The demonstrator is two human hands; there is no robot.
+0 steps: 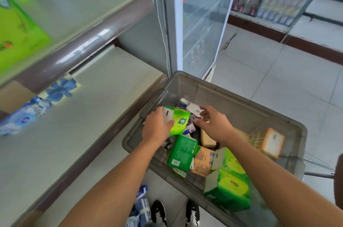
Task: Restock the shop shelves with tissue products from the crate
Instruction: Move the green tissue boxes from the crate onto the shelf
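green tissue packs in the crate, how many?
3 visible: one held in the left hand, green tissue pack; a dark green pack mid-crate; a large pack nearest. Others may be buried.

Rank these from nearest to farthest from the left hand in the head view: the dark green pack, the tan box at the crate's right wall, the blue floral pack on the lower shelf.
From the left hand:
1. Dark green pack, in the crate just below the hand.
2. Tan box, across the crate against its right wall.
3. Blue floral pack, far left on the lower shelf.
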